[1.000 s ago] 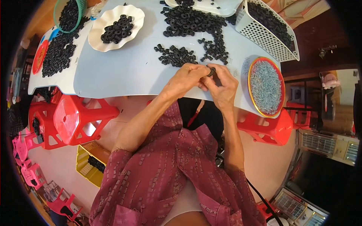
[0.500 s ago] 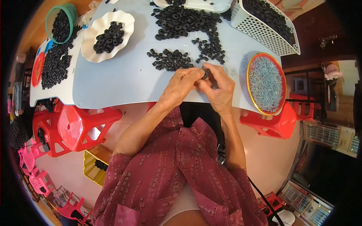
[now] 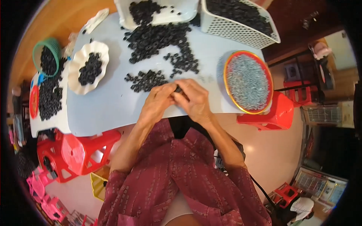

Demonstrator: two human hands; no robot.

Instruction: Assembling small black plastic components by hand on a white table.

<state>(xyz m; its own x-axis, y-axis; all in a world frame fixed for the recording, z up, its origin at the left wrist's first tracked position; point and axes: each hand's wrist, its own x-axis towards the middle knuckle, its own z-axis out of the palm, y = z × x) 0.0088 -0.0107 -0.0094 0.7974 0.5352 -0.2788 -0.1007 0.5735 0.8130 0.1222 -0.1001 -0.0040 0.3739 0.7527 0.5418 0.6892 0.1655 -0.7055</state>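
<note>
Near the table's front edge, my left hand [image 3: 155, 102] and my right hand [image 3: 194, 99] meet, fingers closed together. Between their fingertips is a small black ring-shaped piece [image 3: 178, 89], mostly covered. A small pile of similar black pieces [image 3: 145, 80] lies just beyond my left hand. Farther back spreads a larger pile [image 3: 152, 40] of them. To the right, a red round dish with a gold rim [image 3: 229, 95] is filled with small clear bluish pieces [image 3: 249, 81]. On the left, a white wavy-edged bowl [image 3: 76, 86] holds more black rings.
A white tray [image 3: 181, 14] and a white perforated basket [image 3: 237, 33], both with black pieces, stand at the back of the blue-grey table [image 3: 107, 107]. A green basket [image 3: 55, 48] lies tipped at far left. Red stools [image 3: 81, 152] stand beside the table.
The view has shifted, so the table things appear farther left and mostly lower. My hands remain together at the black piece, which is now more covered by my fingers.
</note>
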